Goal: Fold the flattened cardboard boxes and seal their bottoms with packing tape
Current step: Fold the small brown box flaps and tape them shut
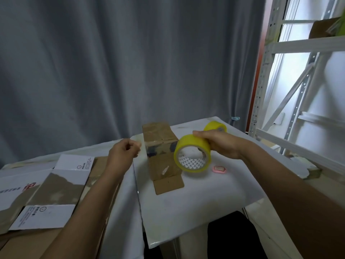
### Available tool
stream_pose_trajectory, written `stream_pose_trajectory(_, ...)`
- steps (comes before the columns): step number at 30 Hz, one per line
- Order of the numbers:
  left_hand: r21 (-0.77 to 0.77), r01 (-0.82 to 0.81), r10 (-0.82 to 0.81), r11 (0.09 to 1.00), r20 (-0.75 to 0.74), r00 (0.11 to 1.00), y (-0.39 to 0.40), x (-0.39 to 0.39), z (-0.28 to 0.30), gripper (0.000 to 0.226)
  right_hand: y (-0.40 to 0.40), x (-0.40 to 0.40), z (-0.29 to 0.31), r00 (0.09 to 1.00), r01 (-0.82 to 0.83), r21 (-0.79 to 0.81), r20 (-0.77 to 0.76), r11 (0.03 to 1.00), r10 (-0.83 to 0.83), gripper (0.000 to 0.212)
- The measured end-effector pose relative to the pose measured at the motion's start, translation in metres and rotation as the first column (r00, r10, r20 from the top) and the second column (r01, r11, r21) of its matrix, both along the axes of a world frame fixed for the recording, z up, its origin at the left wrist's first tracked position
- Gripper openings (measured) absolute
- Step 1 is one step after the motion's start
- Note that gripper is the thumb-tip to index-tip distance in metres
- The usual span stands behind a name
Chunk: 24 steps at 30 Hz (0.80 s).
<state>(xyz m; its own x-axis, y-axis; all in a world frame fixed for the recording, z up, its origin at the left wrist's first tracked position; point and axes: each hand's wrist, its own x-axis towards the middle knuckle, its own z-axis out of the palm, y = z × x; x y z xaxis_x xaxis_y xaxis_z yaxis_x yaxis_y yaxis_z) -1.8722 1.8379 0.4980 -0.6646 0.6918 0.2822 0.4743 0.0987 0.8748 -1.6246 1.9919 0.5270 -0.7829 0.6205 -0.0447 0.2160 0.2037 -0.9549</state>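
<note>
Tape roll (192, 153) gripped by right hand (219, 144); left hand (124, 149) pinches (tape end unclear).

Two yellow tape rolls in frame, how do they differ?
The near roll is held off the table by the right hand; the far roll rests on the white table. The near roll's open core faces the camera; the far roll's is mostly hidden behind the hand. Both are yellow packing tape.

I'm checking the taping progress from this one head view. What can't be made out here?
- Tape end: whether the left hand pinches it; too blurred.
- Box far side: hidden by the box itself.
- Second roll: partly behind the right hand holding the tape roll.
- Flattened boxes: print too small, cut off by the left edge.
</note>
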Motion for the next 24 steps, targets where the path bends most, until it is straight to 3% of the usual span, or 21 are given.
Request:
stream_pose_trajectory(2, 0.026, 0.003, -0.003, 1.0, 0.036, 0.999, 0.001, -0.001, 0.0, 0.018, 0.001, -0.002, 0.007, 0.998, 0.027, 0.031, -0.063, 0.999, -0.025, 0.022)
stream_pose_trajectory(4, 0.07, -0.006, 0.002, 0.998, 0.057, 0.998, 0.003, -0.001, 0.002, 0.016, 0.006, -0.007, 0.011, 0.995, 0.097, 0.19, -0.037, 0.977, -0.092, 0.025)
stream_pose_trajectory(8, 0.119, -0.066, 0.056, 0.991, 0.091, 0.994, 0.003, -0.008, 0.003, 0.013, 0.019, -0.01, 0.018, 0.92, 0.117, 0.603, 0.233, 0.789, -0.315, 0.025)
stream_pose_trajectory(11, 0.08, -0.036, 0.027, 0.996, 0.108, 0.994, 0.003, -0.008, -0.002, 0.018, 0.02, -0.012, 0.015, 0.901, 0.106, 0.645, 0.261, 0.757, -0.348, 0.036)
stream_pose_trajectory(14, 0.067, -0.061, 0.052, 0.996, 0.129, 0.99, 0.005, -0.004, -0.006, 0.027, 0.022, -0.019, 0.007, 0.898, 0.192, 0.656, 0.183, 0.73, -0.4, 0.051)
stream_pose_trajectory(19, 0.123, -0.126, 0.111, 0.984, 0.125, 0.986, 0.012, 0.009, -0.012, 0.023, 0.03, -0.034, -0.006, 0.847, 0.211, 0.777, 0.157, 0.593, -0.508, 0.037)
stream_pose_trajectory(24, 0.129, -0.127, 0.104, 0.983, 0.171, 0.98, 0.017, 0.006, -0.019, 0.018, 0.04, -0.04, -0.013, 0.835, 0.235, 0.78, 0.143, 0.58, -0.531, 0.036)
